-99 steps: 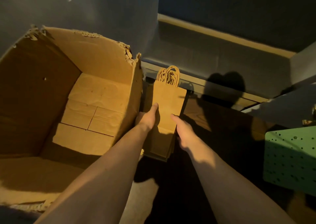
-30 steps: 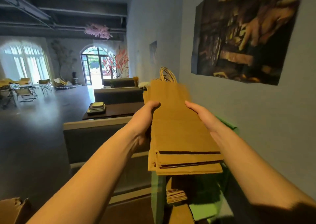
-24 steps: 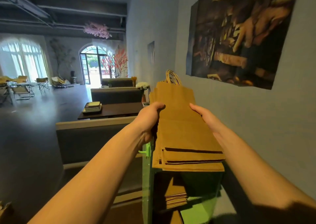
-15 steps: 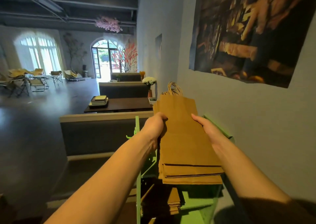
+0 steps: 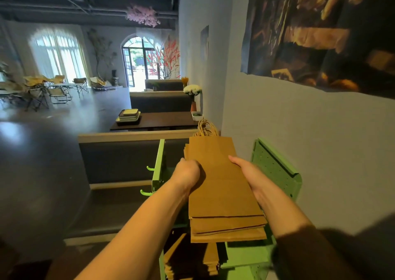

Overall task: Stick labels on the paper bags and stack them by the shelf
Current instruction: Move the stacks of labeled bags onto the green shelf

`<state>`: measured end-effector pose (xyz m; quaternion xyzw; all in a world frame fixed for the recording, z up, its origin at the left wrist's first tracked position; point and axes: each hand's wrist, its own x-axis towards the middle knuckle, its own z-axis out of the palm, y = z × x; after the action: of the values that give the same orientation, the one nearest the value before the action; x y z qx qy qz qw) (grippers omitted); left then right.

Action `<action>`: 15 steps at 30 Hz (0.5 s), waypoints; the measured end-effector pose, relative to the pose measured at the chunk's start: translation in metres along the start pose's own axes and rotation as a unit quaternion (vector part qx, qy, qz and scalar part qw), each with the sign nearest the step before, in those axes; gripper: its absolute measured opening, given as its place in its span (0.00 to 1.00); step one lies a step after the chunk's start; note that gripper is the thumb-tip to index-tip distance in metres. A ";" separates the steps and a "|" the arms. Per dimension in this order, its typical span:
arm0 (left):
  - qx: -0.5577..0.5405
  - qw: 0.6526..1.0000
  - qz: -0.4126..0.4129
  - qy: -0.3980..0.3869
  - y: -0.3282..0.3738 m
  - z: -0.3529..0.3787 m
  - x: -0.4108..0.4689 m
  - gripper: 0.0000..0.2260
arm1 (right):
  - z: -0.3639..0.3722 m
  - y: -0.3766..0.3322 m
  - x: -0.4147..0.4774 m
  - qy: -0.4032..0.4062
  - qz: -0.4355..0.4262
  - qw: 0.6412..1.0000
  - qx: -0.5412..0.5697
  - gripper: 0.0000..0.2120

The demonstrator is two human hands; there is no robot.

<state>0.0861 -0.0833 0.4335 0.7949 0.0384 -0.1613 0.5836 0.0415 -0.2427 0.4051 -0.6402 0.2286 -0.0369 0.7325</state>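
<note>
- A long room with a dark floor [image 5: 42,162]. On the right is a grey wall [image 5: 299,140], and a green shelf [image 5: 275,168] stands against it, right in front of the person.
- The bags [image 5: 222,185] are a flat brown stack with twine handles [image 5: 206,128] pointing away. They are held level in the air over the shelf and rest on nothing I can see.
- The left hand [image 5: 188,174] grips the stack's left edge, fingers [image 5: 197,168] curled round it. The right hand [image 5: 249,176] holds the right edge with the thumb over the top. Its other fingers are hidden beneath.
- The stack is loose, and its near ends are fanned out in steps. A tilt while lowering could let the lower bags slide out toward the person.
- Both hands hold the far half, so the near end overhangs with no support and may sag or shed bags.
- The shelf's side panels stand close on either side. A knuckle or a bag corner could catch there and skew the stack.
- The handles lead the way in and could snag or fold under.
- A pile [image 5: 192,258] lies on a lower level, and any bags that fall would land on it and scatter it.
- No label shows on the top bag. If the stack is unlabelled, shelving it now would skip that step.
</note>
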 end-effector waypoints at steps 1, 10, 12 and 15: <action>0.015 1.000 0.012 0.009 0.001 -0.003 0.000 0.20 | 0.004 0.000 0.003 0.000 -0.005 1.000 -0.004 0.17; 0.166 0.953 0.242 0.080 0.010 -0.024 -0.043 0.32 | 0.014 0.005 0.023 -0.012 -0.003 1.000 -0.019 0.14; 0.211 0.915 0.335 0.069 0.008 -0.035 -0.060 0.26 | 0.017 0.006 0.025 -0.019 -0.009 1.000 -0.021 0.14; 0.242 0.857 0.442 0.108 -0.007 -0.065 -0.074 0.23 | 0.022 0.007 0.028 -0.030 -0.010 0.999 -0.013 0.14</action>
<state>0.0280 -0.0109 0.4669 0.8566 -0.2946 0.1962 0.3754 0.0734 -0.2304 0.3924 -0.6526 0.2004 -0.0215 0.7304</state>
